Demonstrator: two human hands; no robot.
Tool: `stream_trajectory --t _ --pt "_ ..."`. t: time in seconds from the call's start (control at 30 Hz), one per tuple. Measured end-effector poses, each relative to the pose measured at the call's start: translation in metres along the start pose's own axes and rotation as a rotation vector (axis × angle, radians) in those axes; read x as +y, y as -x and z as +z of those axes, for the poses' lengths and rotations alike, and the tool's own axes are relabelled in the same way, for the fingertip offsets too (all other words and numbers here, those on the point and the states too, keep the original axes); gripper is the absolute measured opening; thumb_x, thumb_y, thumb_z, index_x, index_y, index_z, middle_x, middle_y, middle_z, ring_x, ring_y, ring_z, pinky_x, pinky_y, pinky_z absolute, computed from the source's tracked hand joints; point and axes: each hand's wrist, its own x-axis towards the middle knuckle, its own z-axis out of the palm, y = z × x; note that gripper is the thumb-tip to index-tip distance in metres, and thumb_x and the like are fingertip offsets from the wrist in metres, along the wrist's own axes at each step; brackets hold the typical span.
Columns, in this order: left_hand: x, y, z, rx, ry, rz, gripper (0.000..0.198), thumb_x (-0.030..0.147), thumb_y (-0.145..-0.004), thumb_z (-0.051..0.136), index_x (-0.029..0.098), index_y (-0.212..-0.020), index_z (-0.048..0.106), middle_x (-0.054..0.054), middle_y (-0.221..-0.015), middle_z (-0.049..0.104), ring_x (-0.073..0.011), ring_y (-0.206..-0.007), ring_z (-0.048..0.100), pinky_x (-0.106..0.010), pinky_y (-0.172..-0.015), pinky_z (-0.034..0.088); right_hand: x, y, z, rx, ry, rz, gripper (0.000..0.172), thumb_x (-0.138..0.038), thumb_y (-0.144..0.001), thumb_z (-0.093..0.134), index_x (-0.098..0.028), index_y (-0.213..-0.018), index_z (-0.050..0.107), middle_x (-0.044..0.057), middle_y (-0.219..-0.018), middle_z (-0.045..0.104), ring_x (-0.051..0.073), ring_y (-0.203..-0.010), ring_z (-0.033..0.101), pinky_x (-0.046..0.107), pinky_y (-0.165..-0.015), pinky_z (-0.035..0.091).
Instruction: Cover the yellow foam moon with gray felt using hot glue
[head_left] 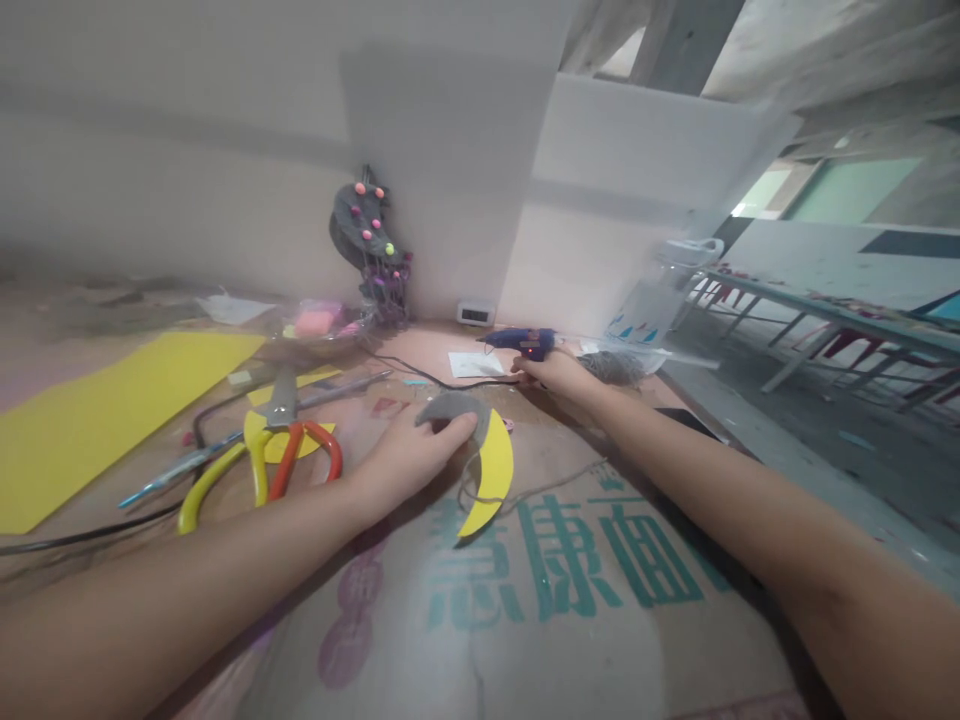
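A yellow crescent-shaped cutout [497,465], its upper part covered by grey yarn [452,405], is pinched between the thumb and fingers of my left hand [420,450] above the printed cardboard [480,660]. A loose strand of yarn trails from the crescent to the right. Farther back, my right hand [551,372] is closed round the handle of a dark blue glue gun [521,342], whose nozzle points left and whose small red light is lit. Behind that hand lies a ball of grey yarn [611,367].
Scissors with yellow and red handles [281,425], a blue pen [180,468] and a yellow sheet [112,420] lie left. A grey crescent with pompoms [364,225] stands against the wall. A small digital display [475,313] and a clear bottle [660,290] stand behind.
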Motion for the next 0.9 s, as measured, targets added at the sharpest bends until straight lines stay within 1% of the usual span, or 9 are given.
stream_trajectory --t 0.1,0.17,0.2,0.3,0.4,0.5,0.6,0.7,0.9 --pt "0.000 0.001 0.000 0.033 0.029 -0.007 0.021 0.034 -0.079 0.050 0.019 -0.074 0.062 0.001 -0.073 0.067 -0.0167 -0.070 0.059 -0.024 -0.064 0.044 -0.010 0.015 -0.013 -0.038 -0.065 -0.022 0.024 -0.032 -0.080 0.057 -0.013 -0.093 0.066 0.008 -0.079 0.069 0.014 -0.065 0.062 0.022 -0.056 0.046" --pt "0.000 0.001 0.000 0.047 0.032 -0.011 0.023 0.037 -0.080 0.050 0.019 -0.076 0.064 0.001 -0.073 0.067 -0.0165 -0.069 0.059 -0.024 -0.064 0.043 -0.013 0.030 -0.025 -0.041 -0.113 -0.060 0.027 -0.034 -0.080 0.058 -0.017 -0.100 0.063 0.007 -0.093 0.070 0.014 -0.069 0.063 0.022 -0.059 0.047" --pt "-0.001 0.001 -0.001 0.047 0.026 -0.012 0.024 0.037 -0.080 0.050 0.019 -0.076 0.064 0.001 -0.072 0.067 -0.0165 -0.069 0.059 -0.024 -0.064 0.043 -0.012 0.040 -0.030 -0.034 -0.137 -0.080 0.028 -0.036 -0.079 0.059 -0.018 -0.100 0.062 0.006 -0.094 0.070 0.013 -0.068 0.062 0.023 -0.061 0.048" --pt "-0.003 0.002 -0.001 0.046 0.005 0.000 0.027 0.040 -0.082 0.050 0.018 -0.080 0.065 0.000 -0.070 0.066 -0.0171 -0.069 0.059 -0.025 -0.066 0.043 -0.007 0.072 -0.041 -0.025 -0.132 -0.124 0.028 -0.043 -0.078 0.061 -0.017 -0.086 0.065 0.005 -0.075 0.068 0.016 -0.067 0.062 0.028 -0.066 0.049" --pt "-0.004 0.002 -0.002 0.043 -0.009 0.024 0.030 0.043 -0.083 0.048 0.018 -0.083 0.065 0.000 -0.069 0.065 -0.0180 -0.069 0.059 -0.026 -0.066 0.043 -0.003 0.102 -0.042 -0.068 -0.089 -0.107 0.030 -0.047 -0.079 0.056 -0.018 -0.076 0.066 0.006 -0.073 0.068 0.019 -0.069 0.064 0.032 -0.067 0.051" --pt "-0.001 0.003 -0.003 0.052 -0.041 0.024 0.030 0.043 -0.083 0.047 0.019 -0.080 0.065 0.001 -0.068 0.065 -0.0179 -0.069 0.058 -0.026 -0.065 0.042 -0.007 0.123 -0.037 -0.102 -0.081 -0.124 0.027 -0.046 -0.080 0.055 -0.022 -0.077 0.067 0.005 -0.081 0.071 0.023 -0.080 0.066 0.036 -0.075 0.053" --pt "0.004 0.003 -0.004 0.066 -0.097 0.012 0.028 0.039 -0.082 0.047 0.019 -0.070 0.062 0.002 -0.064 0.063 -0.0165 -0.065 0.056 -0.024 -0.063 0.041 -0.014 0.135 -0.030 -0.182 -0.143 -0.115 0.021 -0.045 -0.077 0.061 -0.026 -0.082 0.068 0.004 -0.088 0.073 0.025 -0.083 0.068 0.038 -0.076 0.055" --pt "0.007 0.003 -0.005 0.085 -0.142 0.039 0.025 0.034 -0.080 0.047 0.019 -0.064 0.059 0.004 -0.065 0.063 -0.0149 -0.066 0.055 -0.023 -0.064 0.041 -0.015 0.139 -0.026 -0.232 -0.177 -0.122 0.021 -0.046 -0.074 0.064 -0.025 -0.078 0.066 0.004 -0.080 0.072 0.024 -0.074 0.068 0.035 -0.067 0.056" --pt "0.005 0.005 -0.005 0.069 -0.137 0.012 0.027 0.041 -0.081 0.048 0.019 -0.074 0.062 0.003 -0.072 0.065 -0.0162 -0.073 0.058 -0.023 -0.068 0.042 -0.008 0.139 -0.023 -0.203 -0.071 -0.125 0.026 -0.048 -0.073 0.064 -0.023 -0.077 0.062 0.003 -0.072 0.067 0.020 -0.066 0.063 0.031 -0.058 0.052"
